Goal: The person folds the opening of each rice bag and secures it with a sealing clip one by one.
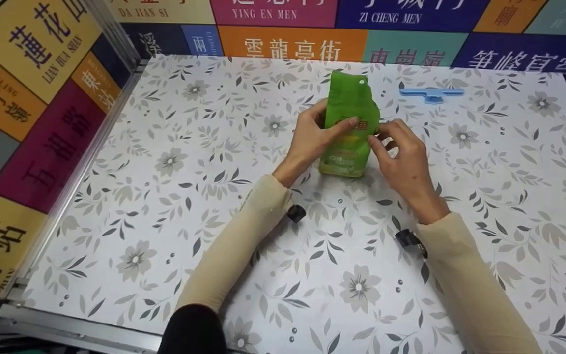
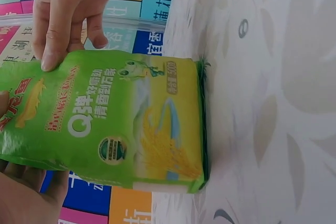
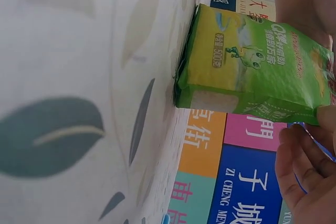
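Observation:
A green packaged-food bag (image 1: 346,147), printed with a frog and golden grain ears, stands upright with its base on the table in the head view. My left hand (image 1: 307,137) grips it from the left, thumb laid across the front; its other fingers are hidden behind. At the bag's right edge, the thumb and fingertips of my right hand (image 1: 403,155) pinch the side. In the left wrist view, the right thumb presses on the bag's edge (image 2: 131,124). The right wrist view shows the bag's narrow side (image 3: 215,99) and the right fingers curled near it.
A light blue bag-sealing clip (image 1: 432,93) lies on the table behind and right of the bag. Flower-patterned covering (image 1: 175,221) spreads over the table. Panels of coloured signs (image 1: 293,44) stand along the back and left edges.

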{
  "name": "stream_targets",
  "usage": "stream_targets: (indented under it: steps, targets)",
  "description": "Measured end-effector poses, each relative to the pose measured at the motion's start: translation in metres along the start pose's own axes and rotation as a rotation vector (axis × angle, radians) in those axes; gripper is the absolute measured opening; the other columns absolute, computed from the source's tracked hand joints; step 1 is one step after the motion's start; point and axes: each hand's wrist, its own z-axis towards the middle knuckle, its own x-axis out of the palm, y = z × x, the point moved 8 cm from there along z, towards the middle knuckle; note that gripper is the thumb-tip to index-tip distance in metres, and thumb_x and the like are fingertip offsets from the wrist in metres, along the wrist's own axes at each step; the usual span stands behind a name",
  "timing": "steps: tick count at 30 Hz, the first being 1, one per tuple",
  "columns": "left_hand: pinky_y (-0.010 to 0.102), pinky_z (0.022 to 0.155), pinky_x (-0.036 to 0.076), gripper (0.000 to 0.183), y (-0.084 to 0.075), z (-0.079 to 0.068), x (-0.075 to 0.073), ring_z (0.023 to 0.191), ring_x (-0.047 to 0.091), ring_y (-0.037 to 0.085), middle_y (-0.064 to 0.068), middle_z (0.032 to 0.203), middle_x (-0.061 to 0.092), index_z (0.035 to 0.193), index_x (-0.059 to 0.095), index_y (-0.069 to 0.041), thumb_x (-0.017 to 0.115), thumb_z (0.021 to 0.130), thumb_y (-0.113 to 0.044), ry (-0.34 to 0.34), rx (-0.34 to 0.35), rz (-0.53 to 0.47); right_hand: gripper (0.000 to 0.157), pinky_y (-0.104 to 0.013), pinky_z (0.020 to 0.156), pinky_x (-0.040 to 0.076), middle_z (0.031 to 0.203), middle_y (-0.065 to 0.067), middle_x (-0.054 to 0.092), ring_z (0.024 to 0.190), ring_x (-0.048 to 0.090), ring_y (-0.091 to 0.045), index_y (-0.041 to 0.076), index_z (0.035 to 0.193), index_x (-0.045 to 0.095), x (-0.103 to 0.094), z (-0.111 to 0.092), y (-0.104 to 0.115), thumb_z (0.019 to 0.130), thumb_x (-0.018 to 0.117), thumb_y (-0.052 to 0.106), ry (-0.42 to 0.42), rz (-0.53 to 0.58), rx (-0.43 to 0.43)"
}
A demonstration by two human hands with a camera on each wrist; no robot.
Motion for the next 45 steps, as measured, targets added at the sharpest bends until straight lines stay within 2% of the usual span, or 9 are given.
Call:
stream_targets:
  steps: [7,14,20,23,29,35,37,40,45]
  targets:
    - [0.032,0.084,0.062,0.035,0.0,0.003,0.002,0.095,0.074,0.019,0.012,0.112,0.077,0.12,0.071,-0.003,0.081,0.091,-0.019,0.015,-0.036,-0.008,0.016,-0.012,0.079,0.05,0.103,-0.012,0.074,0.096,0.066,-0.014,-0.001,0.112,0.072,0.0,0.0,0.002,0.101,0.069,0.01,-0.018,0.009,-0.002]
    - [0.032,0.087,0.063,0.035,-0.004,0.006,0.005,0.096,0.074,0.02,0.012,0.111,0.078,0.117,0.073,-0.002,0.082,0.089,-0.019,0.039,-0.079,-0.038,0.014,-0.011,0.08,0.051,0.099,-0.014,0.071,0.094,0.066,-0.016,-0.002,0.108,0.071,0.0,-0.002,0.004,0.1,0.07,0.008,-0.024,0.008,-0.015]
    - [0.033,0.086,0.064,0.03,-0.006,0.009,0.007,0.092,0.075,0.02,0.013,0.106,0.079,0.112,0.075,-0.001,0.083,0.088,-0.018,0.062,-0.093,-0.059,0.014,-0.017,0.079,0.052,0.097,-0.015,0.071,0.091,0.063,-0.007,0.0,0.108,0.072,-0.002,-0.003,0.006,0.101,0.069,0.011,-0.022,-0.017,-0.041]
    - [0.035,0.084,0.064,0.027,-0.008,0.011,0.008,0.09,0.075,0.02,0.012,0.104,0.08,0.11,0.077,0.0,0.083,0.088,-0.015,0.068,-0.077,-0.086,0.014,-0.02,0.077,0.052,0.096,-0.016,0.071,0.089,0.061,-0.004,0.0,0.107,0.072,-0.002,-0.004,0.007,0.101,0.069,0.012,-0.018,-0.028,-0.06]
    - [0.037,0.08,0.064,0.022,-0.012,0.012,0.01,0.085,0.075,0.019,0.009,0.098,0.08,0.105,0.078,-0.001,0.082,0.088,-0.014,0.065,-0.037,-0.122,0.014,-0.019,0.074,0.05,0.093,-0.016,0.07,0.084,0.059,-0.001,0.001,0.105,0.072,-0.003,-0.004,0.007,0.101,0.069,0.014,-0.029,-0.035,-0.073]
    - [0.036,0.085,0.063,0.025,-0.015,0.012,0.011,0.091,0.075,0.02,0.009,0.104,0.08,0.111,0.077,-0.003,0.08,0.09,-0.017,0.079,-0.04,-0.104,0.014,-0.019,0.071,0.048,0.089,-0.015,0.071,0.08,0.057,0.001,0.0,0.104,0.072,-0.003,-0.004,0.008,0.1,0.07,0.013,-0.042,-0.045,-0.065]
    - [0.035,0.087,0.063,0.025,-0.017,0.011,0.012,0.094,0.075,0.02,0.007,0.106,0.081,0.112,0.077,-0.003,0.079,0.091,-0.017,0.09,-0.038,-0.105,0.013,-0.017,0.069,0.045,0.087,-0.015,0.071,0.078,0.056,0.0,0.0,0.103,0.072,-0.003,-0.004,0.008,0.099,0.071,0.012,-0.052,-0.05,-0.058]
    - [0.035,0.089,0.063,0.025,-0.021,0.011,0.014,0.096,0.076,0.02,0.011,0.11,0.081,0.114,0.077,0.0,0.077,0.094,-0.014,0.099,0.005,-0.104,0.01,-0.014,0.068,0.04,0.084,-0.015,0.071,0.075,0.057,-0.004,-0.001,0.101,0.072,-0.004,-0.004,0.009,0.098,0.071,0.009,-0.067,-0.059,-0.056]
    - [0.035,0.09,0.063,0.024,-0.026,0.011,0.016,0.097,0.077,0.021,0.017,0.111,0.08,0.115,0.075,0.004,0.075,0.095,-0.009,0.095,0.055,-0.108,0.007,-0.012,0.069,0.04,0.081,-0.015,0.073,0.072,0.06,-0.012,0.0,0.095,0.071,-0.005,-0.004,0.012,0.097,0.071,0.006,-0.077,-0.093,-0.084]
